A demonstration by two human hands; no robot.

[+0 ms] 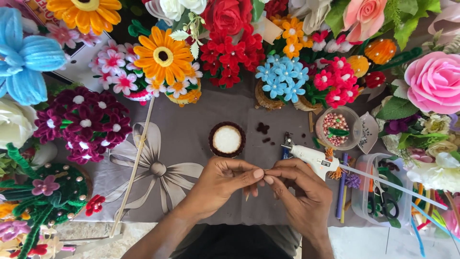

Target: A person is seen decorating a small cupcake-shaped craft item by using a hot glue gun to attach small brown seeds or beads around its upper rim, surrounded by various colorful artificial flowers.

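My left hand (225, 180) and right hand (297, 187) meet fingertip to fingertip, pinched on a small thin piece (263, 171) I can barely make out, its long axis lying crosswise between them, the round brown-rimmed cup (226, 139) just beyond my left knuckles.

Both forearms come up from the bottom edge and angle inward, so the two hands meet in the middle, low over the desk. The left hand (221, 180) lies with its back turned up, knuckles bent, thumb and forefinger pinched together and pointing right. The right hand (299, 184) mirrors it, wrist cocked, thumb and forefinger pinched and pointing left. The fingertips (259, 173) of both hands touch or very nearly touch at one spot. The remaining fingers curl loosely underneath. Both wrists are bare, and the elbows are out of sight.
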